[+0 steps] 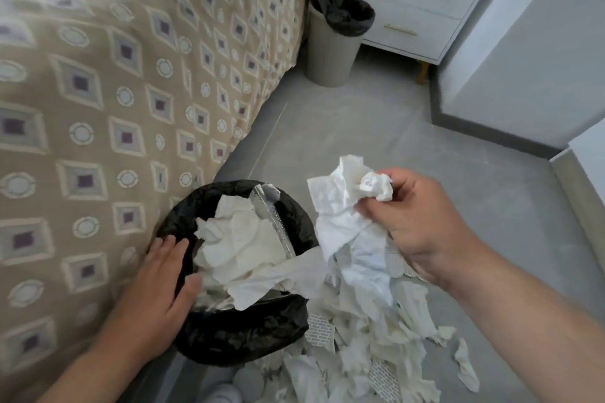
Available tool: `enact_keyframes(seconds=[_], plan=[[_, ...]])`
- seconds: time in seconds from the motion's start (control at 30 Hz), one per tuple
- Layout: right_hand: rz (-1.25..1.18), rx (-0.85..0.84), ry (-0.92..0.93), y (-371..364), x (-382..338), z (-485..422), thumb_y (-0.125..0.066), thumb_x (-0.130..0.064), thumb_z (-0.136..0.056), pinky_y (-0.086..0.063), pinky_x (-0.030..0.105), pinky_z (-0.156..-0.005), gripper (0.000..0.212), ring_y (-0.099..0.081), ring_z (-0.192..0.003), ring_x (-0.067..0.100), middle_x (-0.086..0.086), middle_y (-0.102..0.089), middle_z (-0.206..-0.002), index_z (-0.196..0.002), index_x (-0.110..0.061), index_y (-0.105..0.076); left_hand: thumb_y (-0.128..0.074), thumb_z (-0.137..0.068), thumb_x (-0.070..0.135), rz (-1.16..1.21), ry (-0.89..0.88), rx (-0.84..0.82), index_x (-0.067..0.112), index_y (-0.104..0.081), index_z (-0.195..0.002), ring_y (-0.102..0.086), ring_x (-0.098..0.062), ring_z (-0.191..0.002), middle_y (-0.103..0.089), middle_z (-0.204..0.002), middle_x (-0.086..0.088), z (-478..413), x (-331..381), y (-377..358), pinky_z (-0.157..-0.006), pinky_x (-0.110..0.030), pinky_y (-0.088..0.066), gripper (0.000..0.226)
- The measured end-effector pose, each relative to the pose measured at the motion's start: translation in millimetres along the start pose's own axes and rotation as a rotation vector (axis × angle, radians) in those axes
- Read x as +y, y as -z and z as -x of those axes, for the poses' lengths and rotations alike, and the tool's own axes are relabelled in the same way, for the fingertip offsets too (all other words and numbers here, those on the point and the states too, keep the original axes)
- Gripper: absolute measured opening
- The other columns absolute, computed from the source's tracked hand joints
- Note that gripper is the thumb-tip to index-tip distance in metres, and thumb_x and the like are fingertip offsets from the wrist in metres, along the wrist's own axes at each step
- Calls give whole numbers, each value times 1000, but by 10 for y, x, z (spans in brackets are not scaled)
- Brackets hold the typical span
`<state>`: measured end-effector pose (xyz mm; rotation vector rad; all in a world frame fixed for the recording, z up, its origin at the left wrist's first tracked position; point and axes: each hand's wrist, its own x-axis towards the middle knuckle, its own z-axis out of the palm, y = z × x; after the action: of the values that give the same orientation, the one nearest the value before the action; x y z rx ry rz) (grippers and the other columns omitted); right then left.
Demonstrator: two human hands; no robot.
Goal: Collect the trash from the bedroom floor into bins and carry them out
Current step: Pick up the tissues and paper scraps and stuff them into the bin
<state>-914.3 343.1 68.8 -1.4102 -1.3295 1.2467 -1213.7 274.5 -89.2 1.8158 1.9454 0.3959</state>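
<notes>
A bin lined with a black bag (235, 337) stands on the floor beside the bed, with crumpled white tissues and a silvery wrapper inside. My left hand (163, 285) rests on its left rim, fingers straight. My right hand (422, 222) grips a bunch of white tissues (343, 206) just right of the bin, above a pile of tissue scraps (370, 347) on the floor. A second beige bin with a black bag (334, 42) stands farther back, between the bed and the drawers.
The bed with a beige patterned cover (114, 91) fills the left side. White drawers (422, 0) stand at the back right. A white wall panel (523, 59) juts out at right. Grey tiled floor (376, 127) lies between.
</notes>
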Motion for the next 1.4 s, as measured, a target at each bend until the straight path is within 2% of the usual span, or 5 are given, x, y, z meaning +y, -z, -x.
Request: enact_keyframes(seconds=[0.13, 0.3, 0.47, 0.63, 1.4], plan=[[-186, -99, -9, -585, -72, -317, -72, 4, -75, -53, 40, -83, 20, -64, -81, 22, 6, -69, -80, -79, -16, -70, 4, -73, 80, -11, -29, 31, 17, -10, -151, 25, 5, -138, 7, -157, 9, 57, -66, -132, -115, -26, 5, 101], [468, -164, 58, -1130, 483, -491, -70, -9, -80, -45, 20, -69, 13, -62, -80, 13, -1, -67, -85, -92, -11, -70, 8, -74, 82, -32, -54, 46, 19, -2, -150, 25, -2, -141, 12, -158, 7, 80, -91, -208, -116, -26, 7, 99], [1063, -660, -11, -1227, 804, -343, -69, -49, -78, -25, 38, -116, 91, -13, -147, 23, 2, -8, -161, -149, -39, -15, -11, -91, 67, -76, -99, 52, 10, -20, -150, 8, -12, -146, -10, -159, -5, 73, -139, -224, -115, -19, 9, 83], [1241, -803, -54, -1278, 1014, -326, -74, -55, -71, -14, 50, -117, 117, 12, -148, 24, -2, 24, -159, -149, -39, 12, -12, -92, 65, -82, -112, 83, 8, -18, -150, 7, -13, -147, -9, -159, -7, 87, -175, -239, -115, -22, 6, 82], [855, -246, 142, 683, 769, 594, -54, -23, -91, -38, 9, -84, 29, -53, -96, 0, -9, -66, -113, -119, -24, -62, -26, -86, 73, -17, -538, -63, 24, -62, -117, -40, -2, -123, -48, -133, 13, 65, 969, 377, -98, -24, -34, 68]])
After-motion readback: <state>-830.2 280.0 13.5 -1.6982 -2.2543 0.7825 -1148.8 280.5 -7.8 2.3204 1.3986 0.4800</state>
